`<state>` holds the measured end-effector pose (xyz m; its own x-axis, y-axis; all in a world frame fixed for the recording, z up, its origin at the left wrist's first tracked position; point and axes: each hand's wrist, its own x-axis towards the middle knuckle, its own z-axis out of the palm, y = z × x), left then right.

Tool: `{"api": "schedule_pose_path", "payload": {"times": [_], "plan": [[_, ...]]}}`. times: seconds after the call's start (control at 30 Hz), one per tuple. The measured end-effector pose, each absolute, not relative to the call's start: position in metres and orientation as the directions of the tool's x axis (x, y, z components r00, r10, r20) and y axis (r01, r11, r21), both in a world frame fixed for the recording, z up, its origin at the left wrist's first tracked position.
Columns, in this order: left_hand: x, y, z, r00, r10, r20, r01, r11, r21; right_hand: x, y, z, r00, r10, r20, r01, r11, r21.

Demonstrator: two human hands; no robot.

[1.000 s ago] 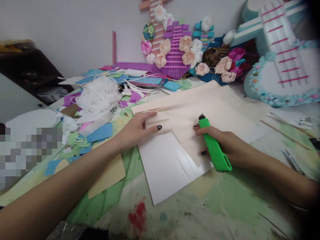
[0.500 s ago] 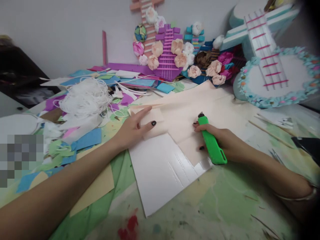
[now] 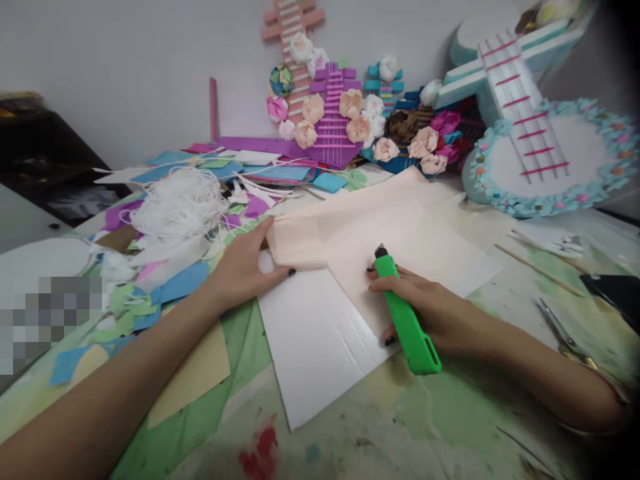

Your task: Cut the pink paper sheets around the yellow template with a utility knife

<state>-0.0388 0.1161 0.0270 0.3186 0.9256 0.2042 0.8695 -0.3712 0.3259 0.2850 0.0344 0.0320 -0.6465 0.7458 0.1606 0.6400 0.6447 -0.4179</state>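
A green box cutter (image 3: 407, 320) is gripped in my right hand (image 3: 430, 307), its short blade pointing away from me. Beneath that hand lies a large sheet of pale peach paper (image 3: 390, 220). The paper partly covers a glossy white board (image 3: 315, 353), whose near corner points toward me. My left hand (image 3: 250, 263) rests at the left edge of the paper and board, thumb stretched along the paper's near edge and fingers spread. A folded flap of the peach paper (image 3: 299, 241) lies just beside the left thumb.
A tangle of white string (image 3: 177, 203) and coloured paper scraps (image 3: 183, 283) lie to the left. Flower-trimmed paper guitars, one purple (image 3: 334, 127) and one pale blue (image 3: 540, 133), lean along the wall. Scissors (image 3: 565, 333) and thin wooden sticks (image 3: 540, 270) lie on the right.
My right hand has come nearer and slightly left with the box cutter. My left hand has slid left off the folded flap, which now lies flatter. More of the scissors shows.
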Motion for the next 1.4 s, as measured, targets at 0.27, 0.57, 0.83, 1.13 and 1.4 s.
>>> {"api": "schedule_pose_path", "payload": {"times": [0.27, 0.57, 0.83, 1.13, 1.4], "plan": [[-0.021, 0.123, 0.031, 0.212, 0.965, 0.156, 0.929, -0.249, 0.273, 0.289, 0.042, 0.029, -0.561, 0.810, 0.173, 0.696, 0.574, -0.433], [-0.014, 0.119, 0.037, 0.016, 0.999, 0.044, 0.957, -0.028, 0.290, 0.294, 0.045, 0.021, -0.565, 0.792, 0.233, 0.690, 0.608, -0.394], [-0.022, 0.119, 0.044, 0.043, 0.999, 0.031, 0.942, -0.051, 0.332, 0.300, 0.045, 0.019, -0.409, 0.753, 0.516, 0.737, 0.606, -0.300], [-0.060, 0.122, 0.046, 0.147, 0.986, -0.073, 0.942, -0.117, 0.313, 0.292, 0.039, 0.032, -0.134, 0.823, 0.552, 0.798, 0.420, -0.433], [-0.079, 0.123, 0.054, 0.164, 0.972, -0.170, 0.978, -0.139, 0.153, 0.296, 0.039, 0.036, -0.171, 0.858, 0.484, 0.759, 0.428, -0.491]]}}
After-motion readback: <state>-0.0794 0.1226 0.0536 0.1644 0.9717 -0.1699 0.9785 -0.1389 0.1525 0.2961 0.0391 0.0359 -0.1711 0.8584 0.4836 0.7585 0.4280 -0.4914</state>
